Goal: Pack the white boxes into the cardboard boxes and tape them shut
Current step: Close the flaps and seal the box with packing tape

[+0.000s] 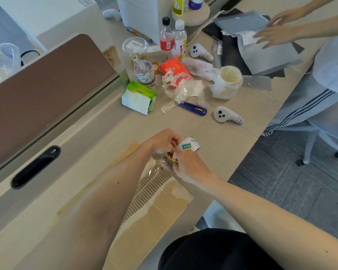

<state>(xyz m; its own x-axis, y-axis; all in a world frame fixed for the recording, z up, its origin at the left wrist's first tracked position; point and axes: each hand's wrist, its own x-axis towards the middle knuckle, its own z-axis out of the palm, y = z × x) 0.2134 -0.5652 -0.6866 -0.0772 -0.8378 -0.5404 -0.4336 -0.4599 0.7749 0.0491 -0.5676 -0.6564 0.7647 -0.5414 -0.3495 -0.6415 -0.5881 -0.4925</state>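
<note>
Cardboard box (pixel 164 207): brown, corrugated edge exposed, laid at the near table (pixel 232 117) edge beneath both forearms. Tape roll (pixel 189 145): white with a blue label, held just above the box's far end. Left hand (pixel 164 141): fingers curled against the roll. Right hand (pixel 187 168): fingers curled, crinkled clear tape strip (pixel 160 167) pinched. Patterned cup (pixel 144 73): stuffed with wrappers.
</note>
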